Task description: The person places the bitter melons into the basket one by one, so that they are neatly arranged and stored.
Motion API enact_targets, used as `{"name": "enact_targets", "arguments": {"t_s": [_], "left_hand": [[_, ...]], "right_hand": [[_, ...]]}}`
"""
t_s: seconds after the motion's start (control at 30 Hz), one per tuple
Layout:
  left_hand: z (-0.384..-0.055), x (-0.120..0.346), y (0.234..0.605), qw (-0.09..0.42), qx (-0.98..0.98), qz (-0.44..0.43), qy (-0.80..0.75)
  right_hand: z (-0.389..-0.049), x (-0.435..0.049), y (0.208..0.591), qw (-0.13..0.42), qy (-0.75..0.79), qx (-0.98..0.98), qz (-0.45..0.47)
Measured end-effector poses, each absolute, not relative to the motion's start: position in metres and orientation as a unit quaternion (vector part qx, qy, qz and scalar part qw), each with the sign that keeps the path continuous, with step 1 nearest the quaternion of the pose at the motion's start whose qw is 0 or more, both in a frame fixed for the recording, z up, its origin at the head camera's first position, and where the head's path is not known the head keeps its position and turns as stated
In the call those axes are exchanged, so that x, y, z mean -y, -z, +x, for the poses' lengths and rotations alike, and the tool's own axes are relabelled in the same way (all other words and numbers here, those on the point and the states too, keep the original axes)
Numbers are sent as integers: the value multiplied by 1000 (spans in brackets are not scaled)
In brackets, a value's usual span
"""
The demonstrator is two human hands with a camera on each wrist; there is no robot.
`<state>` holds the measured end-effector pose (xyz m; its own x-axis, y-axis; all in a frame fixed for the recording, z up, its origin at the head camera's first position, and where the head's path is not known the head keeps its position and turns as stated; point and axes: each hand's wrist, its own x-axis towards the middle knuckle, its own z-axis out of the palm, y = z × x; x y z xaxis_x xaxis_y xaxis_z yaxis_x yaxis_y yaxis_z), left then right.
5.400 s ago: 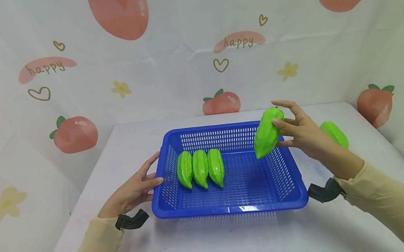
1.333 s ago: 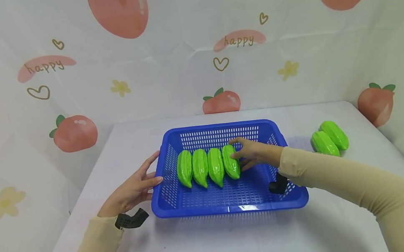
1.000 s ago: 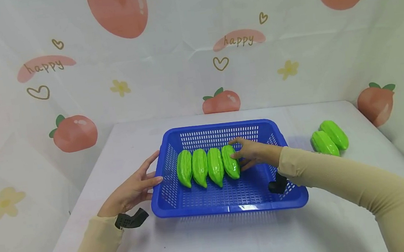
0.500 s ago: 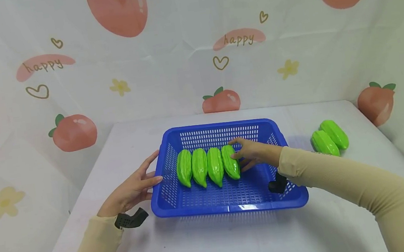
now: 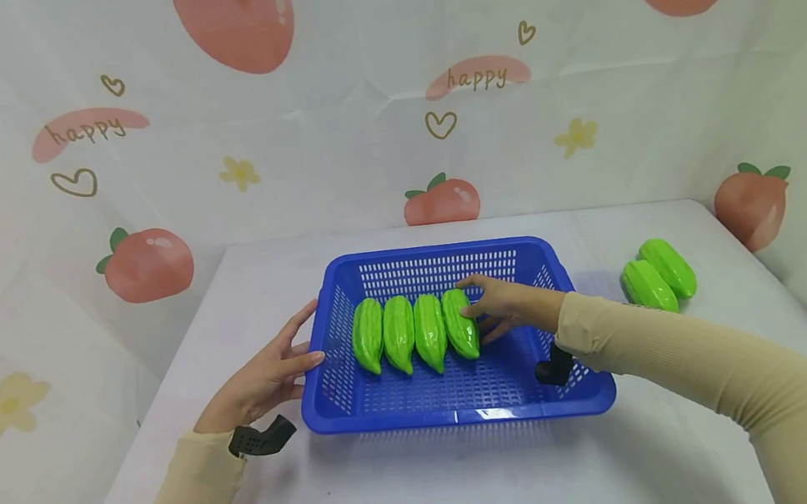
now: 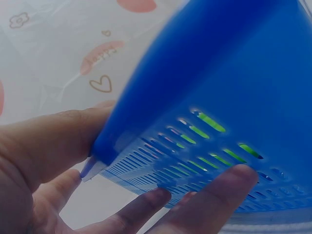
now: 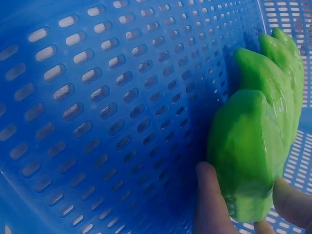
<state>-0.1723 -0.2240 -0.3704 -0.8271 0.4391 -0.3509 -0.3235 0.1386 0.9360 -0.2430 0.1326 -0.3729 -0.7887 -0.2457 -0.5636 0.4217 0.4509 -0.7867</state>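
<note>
White table (image 5: 402,487): left grip (image 5: 264,378) clamps basket edge (image 5: 313,395), right grip (image 5: 502,304) pinches a gourd (image 5: 462,334) inside.

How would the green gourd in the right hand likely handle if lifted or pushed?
The gourd is probably stiff: it shows no visible dent where the right hand grips it. Its glossy skin could be somewhat slippery. Rounded and elongated, it may roll sideways, though the neighbouring gourd likely blocks it on the left.

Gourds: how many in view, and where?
6. Four gourds lie side by side in the basket, the right hand holding the rightmost. Two gourds lie on the table, right of the basket. The right sleeve may hide others.
</note>
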Motion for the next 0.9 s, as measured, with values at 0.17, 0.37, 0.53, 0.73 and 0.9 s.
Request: {"name": "enact_targets", "arguments": {"t_s": [0.17, 0.37, 0.53, 0.73, 0.9], "left_hand": [[-172, 224, 370, 292, -696, 41, -655], [-172, 225, 370, 293, -693, 42, -657], [-172, 225, 370, 295, -694, 42, -656], [-172, 224, 370, 296, -696, 38, -653], [-172, 224, 369, 295, -697, 41, -653]], "right_hand": [[-243, -134, 373, 321, 526, -785, 57], [-244, -134, 372, 320, 524, -787, 63], [-245, -135, 366, 314, 515, -796, 55], [-246, -141, 354, 308, 518, -797, 40], [-246, -150, 336, 302, 533, -790, 22]]}}
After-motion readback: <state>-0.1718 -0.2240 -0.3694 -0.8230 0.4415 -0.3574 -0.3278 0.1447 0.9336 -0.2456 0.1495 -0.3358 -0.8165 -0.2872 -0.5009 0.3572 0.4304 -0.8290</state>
